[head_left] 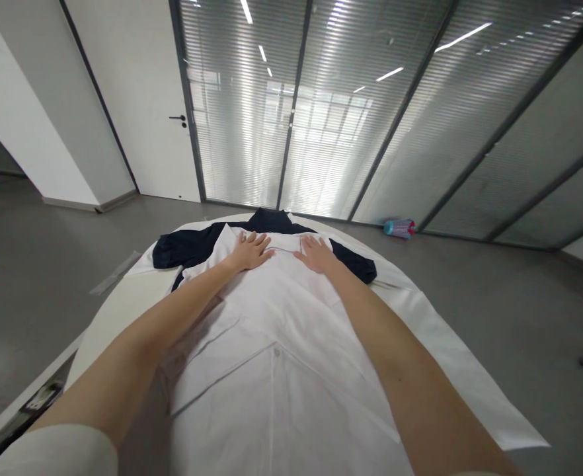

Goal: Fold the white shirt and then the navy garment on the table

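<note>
A white shirt [272, 297] stretches toward me across the table, with a button and a front strip showing at its near part. My left hand [252, 251] lies on its far part, fingers spread and palm down. To the right, my right hand [316, 254] presses flat on the same cloth with its fingers extended. Beneath the white shirt's far end lies a dark navy short-sleeved top [192, 246], its collar at the back and a sleeve out at each side. The rest of the navy top is hidden under the white cloth.
The rounded table [140, 291] is partly covered by a white sheet [450, 350] hanging past its right side. A blue and red patterned object [399, 229] is on the floor by the glass partition [341, 125]. A door [137, 99] stands at the back left.
</note>
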{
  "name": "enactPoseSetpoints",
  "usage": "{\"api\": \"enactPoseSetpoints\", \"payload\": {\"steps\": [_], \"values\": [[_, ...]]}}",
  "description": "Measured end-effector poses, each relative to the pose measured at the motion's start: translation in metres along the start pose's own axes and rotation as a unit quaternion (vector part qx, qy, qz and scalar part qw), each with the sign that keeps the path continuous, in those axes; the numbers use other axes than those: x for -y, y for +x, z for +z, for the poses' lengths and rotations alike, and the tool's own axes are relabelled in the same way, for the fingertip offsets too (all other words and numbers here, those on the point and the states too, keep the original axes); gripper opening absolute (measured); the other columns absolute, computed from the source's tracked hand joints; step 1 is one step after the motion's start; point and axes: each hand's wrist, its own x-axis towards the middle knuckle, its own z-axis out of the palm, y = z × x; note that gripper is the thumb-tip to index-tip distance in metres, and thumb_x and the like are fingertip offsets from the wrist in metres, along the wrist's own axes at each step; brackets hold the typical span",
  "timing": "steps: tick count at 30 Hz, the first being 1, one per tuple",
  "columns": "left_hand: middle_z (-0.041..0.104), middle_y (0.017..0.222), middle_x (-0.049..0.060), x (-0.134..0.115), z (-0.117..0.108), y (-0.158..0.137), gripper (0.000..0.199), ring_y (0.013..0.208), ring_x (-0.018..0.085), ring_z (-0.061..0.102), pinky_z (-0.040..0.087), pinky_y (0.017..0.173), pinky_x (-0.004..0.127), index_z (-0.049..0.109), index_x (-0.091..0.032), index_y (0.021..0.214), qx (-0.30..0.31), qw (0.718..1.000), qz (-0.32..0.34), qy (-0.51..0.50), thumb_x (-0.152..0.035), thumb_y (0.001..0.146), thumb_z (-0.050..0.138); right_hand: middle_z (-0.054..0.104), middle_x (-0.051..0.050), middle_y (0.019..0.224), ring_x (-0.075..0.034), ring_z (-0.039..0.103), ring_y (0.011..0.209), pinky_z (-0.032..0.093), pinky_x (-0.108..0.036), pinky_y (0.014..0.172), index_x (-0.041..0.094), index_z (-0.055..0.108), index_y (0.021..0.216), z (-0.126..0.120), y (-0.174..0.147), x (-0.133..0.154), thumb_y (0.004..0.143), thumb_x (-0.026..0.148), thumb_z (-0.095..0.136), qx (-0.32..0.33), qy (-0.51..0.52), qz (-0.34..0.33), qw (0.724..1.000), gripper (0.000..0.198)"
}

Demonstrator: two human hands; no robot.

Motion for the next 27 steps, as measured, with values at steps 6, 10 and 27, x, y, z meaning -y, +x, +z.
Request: {"api": "enactPoseSetpoints", "payload": {"steps": [6, 10, 27], "values": [[0.065, 0.128, 0.011, -0.088, -0.052, -0.041, 0.047, 0.118, 0.031, 0.058, 0.036, 0.107, 0.052, 0.069, -0.020, 0.117, -0.082, 0.989, 0.125, 0.004, -0.049, 0.103, 0.035, 0.059, -0.014, 0.140, -0.027, 0.051, 0.132, 0.036, -0.040, 0.111, 0.018, 0.062, 0.133, -0.041, -0.054, -0.041, 0.105, 0.040, 0.025, -0.074, 0.016, 0.105, 0.992, 0.052], [0.069, 0.104, 0.009, -0.196, -0.081, -0.096, 0.040, 0.087, 0.022, 0.067, 0.049, 0.075, 0.036, 0.069, -0.019, 0.108, -0.040, 0.947, 0.317, -0.046, -0.053, 0.095, 0.052, 0.070, -0.015, 0.122, -0.029, 0.062, 0.117, 0.046, -0.038, 0.098, 0.018, 0.073, 0.115, -0.067, -0.085, -0.065, 0.100, 0.030, 0.039, -0.052, 0.016, 0.173, 0.983, 0.039], [0.065, 0.126, 0.004, -0.291, -0.069, -0.108, 0.030, 0.106, 0.021, 0.062, 0.045, 0.084, 0.034, 0.063, -0.020, 0.119, 0.053, 0.835, 0.536, -0.115, -0.022, 0.089, 0.062, 0.076, -0.009, 0.103, -0.017, 0.070, 0.091, 0.049, -0.020, 0.080, 0.011, 0.074, 0.112, -0.088, -0.109, -0.097, 0.092, 0.016, 0.055, 0.007, 0.109, 0.165, 0.980, 0.028]]}}
